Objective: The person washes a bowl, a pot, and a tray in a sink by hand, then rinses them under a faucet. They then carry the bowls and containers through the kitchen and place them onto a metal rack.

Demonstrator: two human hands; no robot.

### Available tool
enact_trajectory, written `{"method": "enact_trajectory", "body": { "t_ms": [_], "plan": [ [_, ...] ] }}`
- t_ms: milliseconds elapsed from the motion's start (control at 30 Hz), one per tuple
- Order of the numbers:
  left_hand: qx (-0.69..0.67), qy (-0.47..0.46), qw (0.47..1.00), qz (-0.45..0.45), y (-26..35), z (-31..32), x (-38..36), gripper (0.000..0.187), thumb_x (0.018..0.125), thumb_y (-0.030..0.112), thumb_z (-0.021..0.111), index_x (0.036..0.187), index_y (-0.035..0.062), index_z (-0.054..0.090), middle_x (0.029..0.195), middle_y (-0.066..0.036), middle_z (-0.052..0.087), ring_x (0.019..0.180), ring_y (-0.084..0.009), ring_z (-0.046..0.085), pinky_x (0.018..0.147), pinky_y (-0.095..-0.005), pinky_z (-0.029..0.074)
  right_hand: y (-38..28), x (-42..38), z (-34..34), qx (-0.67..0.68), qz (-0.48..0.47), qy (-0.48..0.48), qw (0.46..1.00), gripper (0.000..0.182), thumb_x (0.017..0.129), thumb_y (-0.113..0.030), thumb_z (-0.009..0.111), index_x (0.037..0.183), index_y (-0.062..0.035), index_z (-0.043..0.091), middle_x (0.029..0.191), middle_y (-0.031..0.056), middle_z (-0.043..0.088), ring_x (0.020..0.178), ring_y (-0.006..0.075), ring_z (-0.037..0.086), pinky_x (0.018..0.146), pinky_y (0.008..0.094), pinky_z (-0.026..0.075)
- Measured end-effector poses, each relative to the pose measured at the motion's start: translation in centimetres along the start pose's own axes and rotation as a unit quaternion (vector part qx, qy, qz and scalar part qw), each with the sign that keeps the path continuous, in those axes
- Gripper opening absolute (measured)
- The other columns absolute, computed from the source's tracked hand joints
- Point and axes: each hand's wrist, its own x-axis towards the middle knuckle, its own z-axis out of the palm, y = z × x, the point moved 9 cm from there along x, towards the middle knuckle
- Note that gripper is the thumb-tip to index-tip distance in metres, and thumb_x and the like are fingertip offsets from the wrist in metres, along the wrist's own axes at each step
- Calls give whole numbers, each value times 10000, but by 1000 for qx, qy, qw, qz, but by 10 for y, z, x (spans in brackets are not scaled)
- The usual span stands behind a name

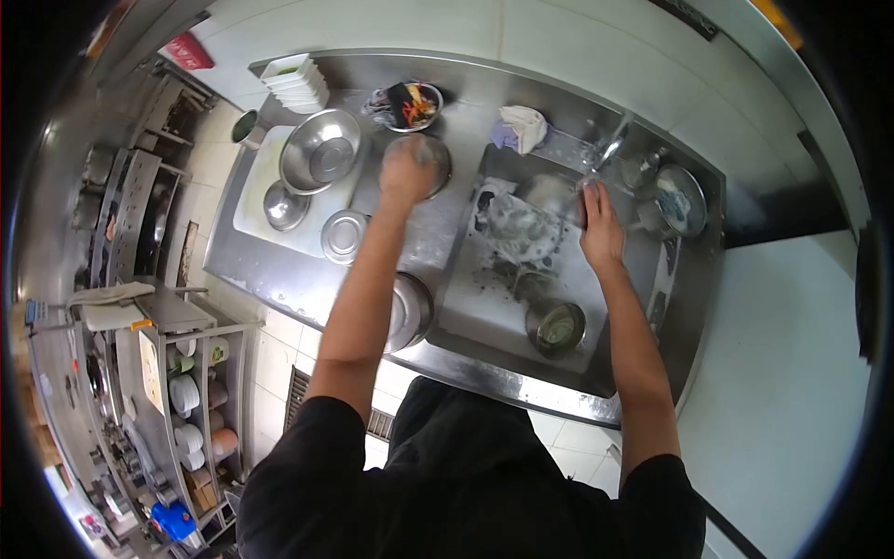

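My left hand (pixel 408 168) is closed and blurred, over a round metal pan (pixel 440 170) on the steel counter left of the sink. I cannot tell what is in its fingers. Just beyond it stands a metal bowl (pixel 416 106) with orange, red and dark pieces. Over the sink's right side, my right hand (pixel 602 224) has its fingers stretched out beneath the faucet (pixel 612 147), beside a blurred greyish shape. Foamy water (pixel 526 228) and dark bits cover part of the sink (pixel 466 303). A small metal bowl (pixel 557 329) sits in its near part.
Left on the counter are a large metal bowl (pixel 319 149), a smaller bowl (pixel 286 205), a round lid (pixel 345 236), a white board (pixel 256 200) and stacked white containers (pixel 296 86). A pot (pixel 410 312) stands at the front edge. Cloths (pixel 523 129) lie behind the sink; a strainer (pixel 682 199) rests right.
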Motion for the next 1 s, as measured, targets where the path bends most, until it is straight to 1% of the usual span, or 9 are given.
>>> {"method": "enact_trajectory", "body": {
  "t_ms": [167,267,300,367,467,567,667,867,1000],
  "plan": [
    [214,-144,950,-178,-132,-32,8,562,849,240,628,1390,115,542,1384,-215,575,1264,-362,576,1054,-445,455,-15,-13,-12,-44,-57,53,996,696,805,44,615,1442,-194,467,1500,127,420,1302,373,509,921,437,560],
    [203,-226,940,-157,-154,-31,6,522,845,231,631,1341,72,593,1328,-206,619,1248,-341,592,1039,-465,472,25,-6,-2,68,129,70,987,655,837,52,549,1455,-145,457,1387,187,533,1182,409,595,970,463,543],
    [201,-217,943,-154,-159,-32,7,474,862,232,608,1315,94,614,1311,-189,634,1234,-338,603,1027,-459,480,46,-10,20,225,247,4,942,596,862,21,525,1440,-108,456,1353,204,552,1164,414,605,974,459,550],
    [196,-201,949,-140,-165,-33,11,392,896,235,562,1263,136,657,1277,-155,664,1208,-334,626,1001,-447,496,63,-37,71,501,454,-113,728,496,914,-40,477,1409,-36,455,1287,238,590,1127,423,624,982,451,565],
    [226,-195,943,-150,-174,-34,16,367,926,214,541,1271,167,656,1277,-133,668,1185,-317,641,985,-445,507,53,-70,122,678,525,-198,474,407,945,-88,424,1327,42,480,1257,251,596,1133,418,621,993,452,574],
    [211,-163,954,-140,-156,-63,10,357,944,197,533,1280,169,650,1251,-137,679,1158,-317,652,972,-450,515,24,-92,113,743,501,-237,376,353,951,-103,459,1265,41,526,1242,220,612,1132,424,623,890,420,608],
    [187,-117,971,-93,-153,-84,8,355,951,187,521,1284,166,644,1217,-148,689,1128,-331,660,948,-457,524,19,-107,116,784,428,-221,391,345,977,-137,542,1279,31,537,1218,186,641,1065,337,670,806,383,598],
    [156,-73,980,-103,-121,-136,4,347,956,230,545,1283,151,630,1148,-164,701,1077,-362,663,906,-488,527,-31,-62,149,854,394,-22,338,308,965,-175,667,1244,-65,598,1233,72,655,1201,236,598,1025,415,462],
    [155,-32,985,-69,-111,-162,-7,347,965,266,556,1284,148,624,1118,-166,706,1044,-374,668,893,-499,527,-27,-13,180,850,379,33,363,353,972,-223,661,1294,-96,590,1285,89,636,1218,288,582,1047,472,453]
  ]
}}
